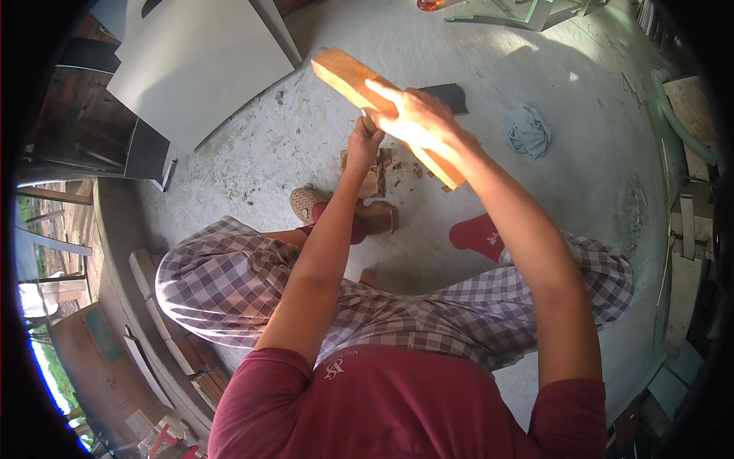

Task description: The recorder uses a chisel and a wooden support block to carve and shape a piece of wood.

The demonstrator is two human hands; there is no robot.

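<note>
A long, thick piece of wood (344, 73) slants across the space in front of me, sunlit along its length. Over its middle lies my right hand (424, 118), closed on it with the index finger stretched along its face. My left hand (365, 141) is a closed fist just below, close to the board's near edge. A small pale tip shows above that fist, but I cannot make out what it belongs to. Beneath the hands, brown wooden blocks (373, 183) and scattered chips lie on the concrete floor (252, 138).
Right of the board lie a dark flat piece (449, 98) and a crumpled grey-blue cloth (527, 131). Large pale panels (202, 65) lean at the far left. My sandalled foot (306, 205) and my red-socked foot (478, 237) flank the work area. A green hose (684, 115) runs along the right.
</note>
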